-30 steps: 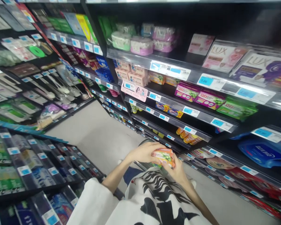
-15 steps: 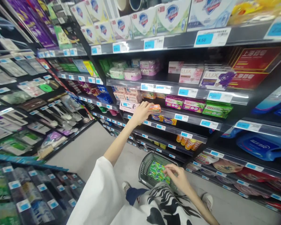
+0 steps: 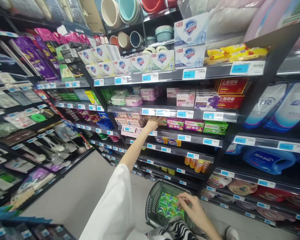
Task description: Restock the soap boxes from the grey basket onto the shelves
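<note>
My left hand [image 3: 152,125] is stretched out to the third shelf, its fingers tucked under the price strip and closed on an orange soap pack [image 3: 162,121] that only partly shows. My right hand [image 3: 191,209] hovers low over a grey wire basket [image 3: 152,203]. Its fingers are bent and pinched onto one of the green soap packs [image 3: 168,205] lying inside. A white sleeve [image 3: 110,213] covers my left upper arm.
Black shelving [image 3: 175,111] on the right carries boxed soaps, pink tubs, bottles and blue price tags. Bowls and basins stand on the top shelf [image 3: 130,13]. Racks of hanging utensils [image 3: 40,143] line the left side. A grey floor aisle [image 3: 85,186] runs between them.
My view has tilted upward. My left hand carried the orange pack from beside my body up to the shelf and pushed it in; my right hand dropped to the green packs in the basket.
</note>
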A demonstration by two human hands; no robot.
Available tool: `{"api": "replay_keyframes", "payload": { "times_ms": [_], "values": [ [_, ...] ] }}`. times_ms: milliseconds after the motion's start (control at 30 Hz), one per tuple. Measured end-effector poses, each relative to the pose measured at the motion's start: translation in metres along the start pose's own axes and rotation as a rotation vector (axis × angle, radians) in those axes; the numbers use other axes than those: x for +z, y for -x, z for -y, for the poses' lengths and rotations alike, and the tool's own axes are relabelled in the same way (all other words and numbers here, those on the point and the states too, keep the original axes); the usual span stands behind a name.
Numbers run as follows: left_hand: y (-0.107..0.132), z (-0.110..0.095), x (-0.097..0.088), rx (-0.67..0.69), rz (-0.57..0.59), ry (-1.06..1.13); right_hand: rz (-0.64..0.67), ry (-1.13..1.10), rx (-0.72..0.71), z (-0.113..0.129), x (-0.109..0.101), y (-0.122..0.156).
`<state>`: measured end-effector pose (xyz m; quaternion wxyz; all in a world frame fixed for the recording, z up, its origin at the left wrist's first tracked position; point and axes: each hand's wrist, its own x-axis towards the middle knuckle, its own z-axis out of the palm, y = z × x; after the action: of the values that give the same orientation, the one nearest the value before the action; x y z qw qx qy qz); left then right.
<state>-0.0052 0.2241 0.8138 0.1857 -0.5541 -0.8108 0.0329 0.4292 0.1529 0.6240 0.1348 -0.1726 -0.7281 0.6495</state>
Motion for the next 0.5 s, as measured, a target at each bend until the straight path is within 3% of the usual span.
{"api": "replay_keyframes", "payload": {
  "times_ms": [133,300,500],
  "values": [
    [-0.016,-0.001,0.001,0.01,0.064,-0.012,-0.011,-0.006,0.007,-0.006,-0.001,-0.001],
    [-0.017,-0.001,0.0,0.03,0.076,-0.034,-0.024,-0.002,0.018,-0.013,-0.002,-0.007],
    [-0.018,-0.001,0.003,0.034,0.077,-0.024,0.063,0.014,0.03,-0.008,0.003,-0.015]
  ]
}}
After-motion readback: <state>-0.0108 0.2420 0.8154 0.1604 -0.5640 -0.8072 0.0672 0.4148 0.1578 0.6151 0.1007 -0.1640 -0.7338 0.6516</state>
